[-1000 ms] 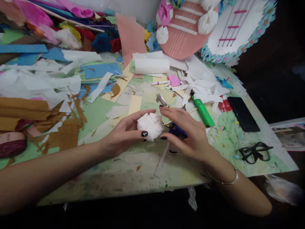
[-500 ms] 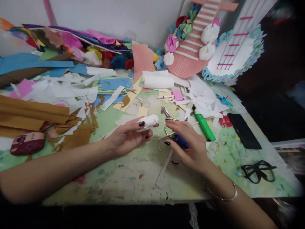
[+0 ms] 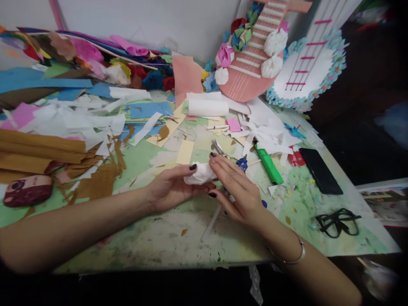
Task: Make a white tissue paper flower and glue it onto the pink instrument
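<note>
one wht paper flower btwn l hand & r hand

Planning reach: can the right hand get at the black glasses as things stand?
Probably yes: the black glasses lie uncovered on the table, off to its right. But the right hand is at the white paper bundle and would have to leave it.

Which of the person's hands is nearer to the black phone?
Right. The right hand is to the left of the black phone; the left hand, holding crumpled white paper, is farther left, beyond the right hand.
</note>
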`<state>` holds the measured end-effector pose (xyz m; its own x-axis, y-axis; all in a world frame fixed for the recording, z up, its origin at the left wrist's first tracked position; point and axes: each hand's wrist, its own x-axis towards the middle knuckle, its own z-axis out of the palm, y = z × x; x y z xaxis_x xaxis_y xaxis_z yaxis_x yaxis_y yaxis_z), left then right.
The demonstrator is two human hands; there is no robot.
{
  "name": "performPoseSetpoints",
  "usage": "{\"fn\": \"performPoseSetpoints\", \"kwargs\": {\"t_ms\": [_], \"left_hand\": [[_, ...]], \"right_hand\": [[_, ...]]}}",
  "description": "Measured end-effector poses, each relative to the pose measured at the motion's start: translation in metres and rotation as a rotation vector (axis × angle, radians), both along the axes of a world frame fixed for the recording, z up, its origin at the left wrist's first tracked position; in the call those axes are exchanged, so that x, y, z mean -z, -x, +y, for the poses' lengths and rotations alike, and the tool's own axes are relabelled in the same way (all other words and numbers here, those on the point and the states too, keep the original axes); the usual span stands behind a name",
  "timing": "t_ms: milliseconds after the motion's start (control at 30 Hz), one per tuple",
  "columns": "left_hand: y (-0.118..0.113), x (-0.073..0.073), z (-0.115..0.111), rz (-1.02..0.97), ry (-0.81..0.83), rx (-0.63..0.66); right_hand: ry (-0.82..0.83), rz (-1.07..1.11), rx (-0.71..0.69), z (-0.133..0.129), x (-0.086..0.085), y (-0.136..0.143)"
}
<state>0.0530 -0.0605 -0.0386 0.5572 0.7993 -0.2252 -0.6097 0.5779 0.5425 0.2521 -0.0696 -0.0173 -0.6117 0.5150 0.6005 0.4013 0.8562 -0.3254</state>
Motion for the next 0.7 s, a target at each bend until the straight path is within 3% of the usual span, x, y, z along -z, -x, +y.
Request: {"fn": "performPoseSetpoints", "kwargs": {"t_ms": [167,433,567,700], "left_hand": [[0.001,0.001,0.000,0.010,-0.012,-0.009],[0.003,0.001,0.000,0.020,-0.097,0.080],[0.000,-0.004,-0.001,0.268,-0.220,0.060],[0.004,-0.009,0.000,0.755,-0.627,-0.117]], "right_hand": [[0.004,-0.066,0.012,0.001,0.001,0.001],[0.025,-0.094,-0.015,0.002,0.000,-0.001],[0.041,-0.147,-0.029,-0.001,-0.003,0.000],[0.080,0.012,0.002,-0.002,-0.009,-0.004]]}}
